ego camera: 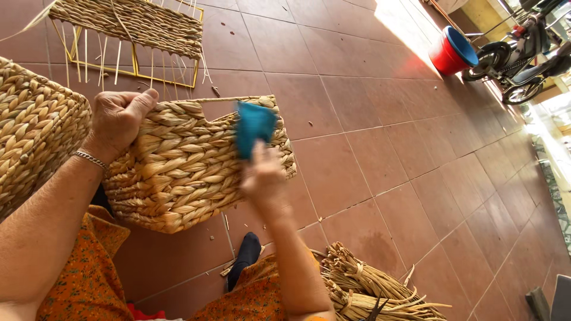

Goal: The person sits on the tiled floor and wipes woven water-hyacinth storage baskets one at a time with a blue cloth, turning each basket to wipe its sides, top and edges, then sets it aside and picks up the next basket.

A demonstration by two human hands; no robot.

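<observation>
Premises: an open-sided home weaving workshop, work done at floor level. Evidence: reddish-brown tiled floor [369, 137]; finished woven basket [35, 125] at 9 o'clock; part-woven piece on a yellow wire frame [128, 27] at 11 o'clock; bundle of dried fibre [369, 291] at 5 o'clock; red bucket [452, 52] and parked motorbike [523, 53] in sunlight at 2 o'clock.

The floor [369, 154] is made of large reddish-brown tiles. Strong sunlight falls on it at the upper right, near a red bucket [452, 52] and a parked motorbike [517, 59].
</observation>
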